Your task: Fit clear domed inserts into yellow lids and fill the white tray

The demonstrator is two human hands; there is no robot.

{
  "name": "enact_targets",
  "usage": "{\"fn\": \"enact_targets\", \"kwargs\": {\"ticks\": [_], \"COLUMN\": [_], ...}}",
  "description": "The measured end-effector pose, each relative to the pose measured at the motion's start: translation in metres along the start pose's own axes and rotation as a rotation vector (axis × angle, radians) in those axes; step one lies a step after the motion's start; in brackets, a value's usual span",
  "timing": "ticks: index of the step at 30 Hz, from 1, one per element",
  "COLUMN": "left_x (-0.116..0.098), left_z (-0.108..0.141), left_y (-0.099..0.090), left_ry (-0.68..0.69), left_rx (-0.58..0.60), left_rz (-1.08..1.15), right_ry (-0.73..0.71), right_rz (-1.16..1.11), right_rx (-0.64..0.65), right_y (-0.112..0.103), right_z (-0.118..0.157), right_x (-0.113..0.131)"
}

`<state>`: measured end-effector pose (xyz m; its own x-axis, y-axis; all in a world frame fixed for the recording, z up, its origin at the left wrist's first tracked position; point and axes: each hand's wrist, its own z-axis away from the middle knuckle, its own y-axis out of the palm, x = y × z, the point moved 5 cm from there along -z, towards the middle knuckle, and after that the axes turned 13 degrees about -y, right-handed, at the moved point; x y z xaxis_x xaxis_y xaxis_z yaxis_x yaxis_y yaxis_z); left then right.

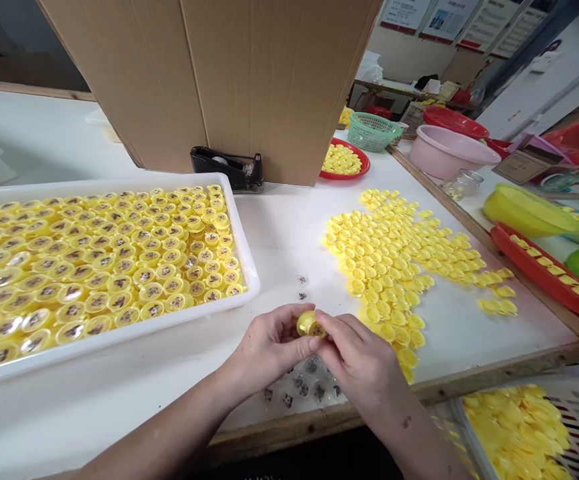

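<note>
My left hand (272, 343) is closed on a small round yellow plastic cap (306, 324), held tilted between thumb and fingers above the table's front edge. My right hand (364, 357) pinches a small clear disc with a dark printed picture (317, 330) at the cap's right side; its fingertips partly cover both pieces. Beneath the hands lie several loose clear printed discs (300, 385), and a few more lie just beyond them. To the right, many yellow caps (374, 267) are spread over the white table (289, 227).
A white tray (249, 267) full of yellow caps with pictures stands at the left. Behind it are a black tape dispenser (229, 170) and a large cardboard box (209, 80). A red plate (359, 175) holds yellow pieces. A wooden edge strip (469, 220) borders the right side.
</note>
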<state>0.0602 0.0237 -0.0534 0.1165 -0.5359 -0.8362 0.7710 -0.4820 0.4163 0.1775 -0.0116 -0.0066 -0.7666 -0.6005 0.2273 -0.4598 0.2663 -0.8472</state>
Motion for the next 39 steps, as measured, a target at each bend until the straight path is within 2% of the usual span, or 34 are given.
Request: {"fn": "enact_targets", "kwargs": {"ticks": [3, 7, 10, 17, 19, 21, 23, 25, 28, 30, 31, 33, 35, 37, 39], "left_x": [-0.001, -0.001, 0.0, 0.003, 0.001, -0.008, -0.022, -0.036, -0.055, -0.07, -0.079, -0.099, -0.116, -0.126, -0.128], "left_z": [-0.003, -0.005, -0.004, -0.006, -0.004, 0.002, 0.012, 0.022, 0.027, 0.024, 0.021, 0.015, 0.01, 0.006, 0.001], "left_y": [-0.001, -0.002, -0.003, -0.006, -0.008, -0.008, -0.002, 0.008, 0.013, -0.001, -0.014, -0.052, -0.099, -0.14, -0.169], "left_ry": [0.02, 0.079, 0.078, 0.042, 0.037, 0.087, 0.22, 0.378, 0.499, 0.497, 0.478, 0.396, 0.27, 0.197, 0.145], "left_rx": [-0.042, -0.05, -0.052, -0.126, -0.177, -0.257, -0.339, -0.367, -0.341, -0.36, -0.399, -0.542, -0.734, -0.831, -0.883], "left_rz": [0.059, 0.054, 0.031, -0.06, -0.181, -0.421, -0.755, -1.065, -1.298, -1.369, -1.41, -1.509, -1.605, -1.635, -1.648], "right_ry": [0.101, 0.343, 0.488, 0.618, 0.686, 0.757, 0.802, 0.814, 0.797, 0.794, 0.799, 0.813, 0.827, 0.841, 0.854], "right_rz": [-0.206, -0.572, -0.795, -0.982, -1.037, -1.073, -1.095, -1.137, -1.238, -1.273, -1.266, -1.212, -1.148, -1.107, -1.081], "right_rx": [-0.017, -0.048, -0.021, -0.104, -0.119, -0.154, -0.201, -0.219, -0.197, -0.214, -0.23, -0.26, -0.27, -0.271, -0.255], "right_y": [0.002, 0.005, 0.016, 0.036, 0.04, 0.043, 0.044, 0.047, 0.052, 0.053, 0.053, 0.051, 0.049, 0.049, 0.051], "right_z": [0.001, 0.006, 0.011, 0.018, 0.02, 0.022, 0.021, 0.015, 0.001, -0.005, -0.006, -0.002, 0.007, 0.018, 0.028], "right_x": [-0.006, -0.024, -0.028, -0.027, -0.031, -0.037, -0.041, -0.04, -0.032, -0.03, -0.031, -0.039, -0.048, -0.057, -0.061]}}
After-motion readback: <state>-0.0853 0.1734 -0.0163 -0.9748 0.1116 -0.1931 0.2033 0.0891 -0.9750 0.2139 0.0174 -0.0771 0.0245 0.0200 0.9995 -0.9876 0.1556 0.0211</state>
